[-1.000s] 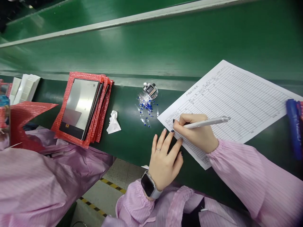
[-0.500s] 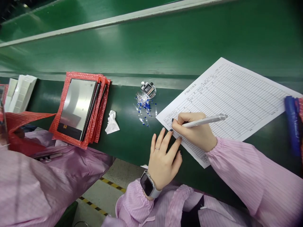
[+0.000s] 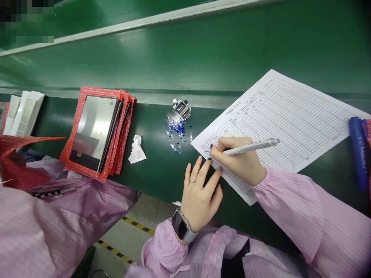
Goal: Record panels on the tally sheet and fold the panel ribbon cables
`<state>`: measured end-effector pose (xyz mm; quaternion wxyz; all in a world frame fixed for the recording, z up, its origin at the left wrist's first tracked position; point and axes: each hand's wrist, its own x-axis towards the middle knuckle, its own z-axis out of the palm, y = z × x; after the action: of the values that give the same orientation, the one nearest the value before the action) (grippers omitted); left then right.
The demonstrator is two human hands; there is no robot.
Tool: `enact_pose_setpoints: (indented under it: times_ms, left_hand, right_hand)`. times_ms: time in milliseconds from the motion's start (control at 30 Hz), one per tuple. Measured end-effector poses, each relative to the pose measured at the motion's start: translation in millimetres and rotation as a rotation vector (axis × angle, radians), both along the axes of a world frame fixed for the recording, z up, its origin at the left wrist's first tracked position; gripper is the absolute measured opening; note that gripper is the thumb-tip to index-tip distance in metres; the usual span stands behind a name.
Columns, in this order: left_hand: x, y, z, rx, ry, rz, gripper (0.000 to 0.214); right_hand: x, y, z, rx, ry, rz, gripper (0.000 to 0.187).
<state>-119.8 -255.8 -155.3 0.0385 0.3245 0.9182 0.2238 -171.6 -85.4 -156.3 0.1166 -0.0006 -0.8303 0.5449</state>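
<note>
A printed form [image 3: 292, 112] with a ruled grid lies slantwise on the green bench. My right hand [image 3: 239, 158] is closed around a white pen [image 3: 252, 147] and rests on the sheet's lower left part; the pen's tip is hidden behind the fingers. My left hand [image 3: 201, 193] lies flat with its fingers spread, fingertips at the form's near left edge. A watch [image 3: 180, 226] is on that wrist. Beyond my left hand, a metal tally counter [image 3: 182, 109] sits beside a scatter of small clear and blue strips [image 3: 177, 129].
Red bubble-wrap pouches [image 3: 124, 135] are stacked at left, a flat screen panel [image 3: 95, 131] on top. A crumpled white tissue [image 3: 137, 150] lies beside them. White label sheets [image 3: 27, 114] stand farther left. Blue markers [image 3: 358, 152] lie at right. A co-worker's pink sleeve [image 3: 43, 231] fills the lower left.
The co-worker's red wrap at far left has shifted left and down. My hands, the pen and the form look almost unmoved.
</note>
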Motion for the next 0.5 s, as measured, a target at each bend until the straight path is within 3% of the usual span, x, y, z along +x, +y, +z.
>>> enact_pose_setpoints:
  times_ms: [500]
  left_hand:
    - [0.4, 0.5, 0.4, 0.008, 0.0, 0.002, 0.045]
  right_hand:
    - [-0.8, -0.8, -0.1, 0.004, 0.01, -0.014, 0.036]
